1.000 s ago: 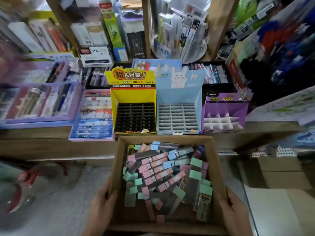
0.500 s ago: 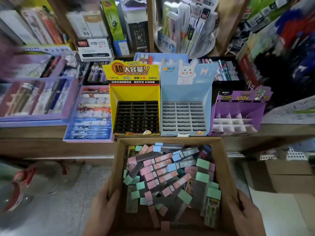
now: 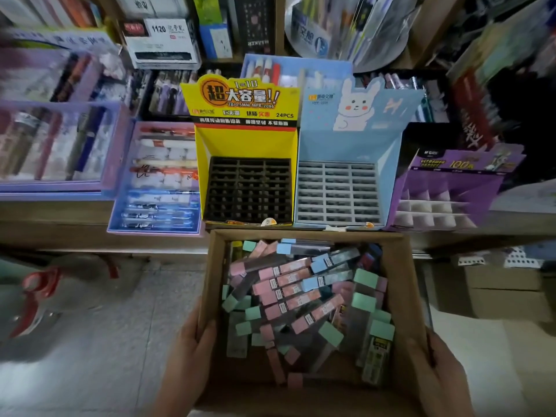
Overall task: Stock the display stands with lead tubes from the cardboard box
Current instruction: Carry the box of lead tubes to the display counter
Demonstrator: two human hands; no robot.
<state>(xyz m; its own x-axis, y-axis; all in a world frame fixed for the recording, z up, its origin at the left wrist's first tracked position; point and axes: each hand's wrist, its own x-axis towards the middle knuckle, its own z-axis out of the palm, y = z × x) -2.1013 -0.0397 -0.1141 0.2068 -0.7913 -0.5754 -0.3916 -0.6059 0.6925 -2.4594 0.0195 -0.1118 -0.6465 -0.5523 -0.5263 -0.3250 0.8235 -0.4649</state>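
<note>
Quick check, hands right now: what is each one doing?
Left hand: grips the cardboard box by its left wall, thumb over the rim.
Right hand: grips the box's right wall.

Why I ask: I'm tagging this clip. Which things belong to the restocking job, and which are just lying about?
Job: cardboard box, lead tubes, yellow stand, blue stand, purple stand, left hand and right hand holding the box.

Lying about: lilac pen tray, white 1120 box, round pen rack.
</note>
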